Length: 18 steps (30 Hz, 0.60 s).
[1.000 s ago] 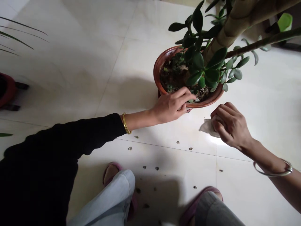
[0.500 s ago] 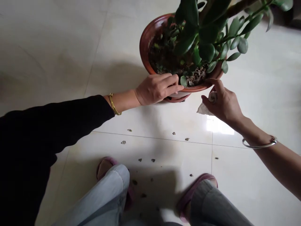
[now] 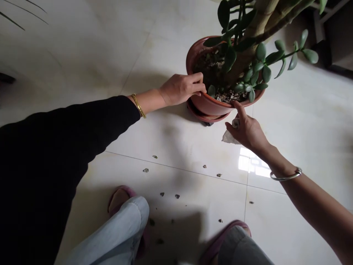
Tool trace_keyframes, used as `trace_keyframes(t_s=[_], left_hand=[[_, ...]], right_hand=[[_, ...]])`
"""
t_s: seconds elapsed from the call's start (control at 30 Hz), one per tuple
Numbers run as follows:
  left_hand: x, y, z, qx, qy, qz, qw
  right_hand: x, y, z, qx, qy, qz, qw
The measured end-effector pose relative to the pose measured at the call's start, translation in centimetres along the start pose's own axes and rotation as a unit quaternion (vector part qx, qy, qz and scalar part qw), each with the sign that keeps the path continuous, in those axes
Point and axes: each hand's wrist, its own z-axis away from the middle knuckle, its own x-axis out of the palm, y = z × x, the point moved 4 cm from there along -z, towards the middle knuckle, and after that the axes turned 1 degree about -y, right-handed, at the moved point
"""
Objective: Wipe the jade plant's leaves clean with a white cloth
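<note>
Reaching in from the left, the left hand is curling its fingers over the near rim of a reddish-brown flowerpot and gripping it there. A black sleeve is covering that arm up to the wrist, and a gold bangle is sitting just behind the hand.

The right hand is coming in from the lower right and pinching a crumpled white tissue against its palm, with one corner hanging out on the side toward the left hand. Its index finger is stretching forward, the tip touching the pot's rim. A thin silver bangle is hanging loosely on the wrist behind it.

The pot is standing between and just ahead of the hands, resting on a matching saucer on glossy cream floor tiles. A jade plant is growing from it, its thick trunk leaning away from the hands and its rounded leaves spreading just above the right hand. Pale gravel is lying on dark soil inside the rim, close to the right fingertip.

Small dark bits of debris are lying scattered on the tiles below the hands. Further back, pink slippers and a pale denim trouser leg are showing beneath the left arm.
</note>
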Motion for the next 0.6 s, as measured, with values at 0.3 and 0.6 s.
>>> trace_keyframes(t_s=[0.3, 0.6], left_hand=[[-1.9, -1.5, -2.1, 0.079, 0.017, -0.189, 0.979], [-0.1, 0.6, -0.3, 0.181, 0.003, -0.423, 0.888]], right_hand=[[0.9, -2.6, -2.7, -0.009, 0.003, -0.003, 1.0], [0.7, 0.7, -2.3, 0.006, 0.042, -0.001, 0.999]])
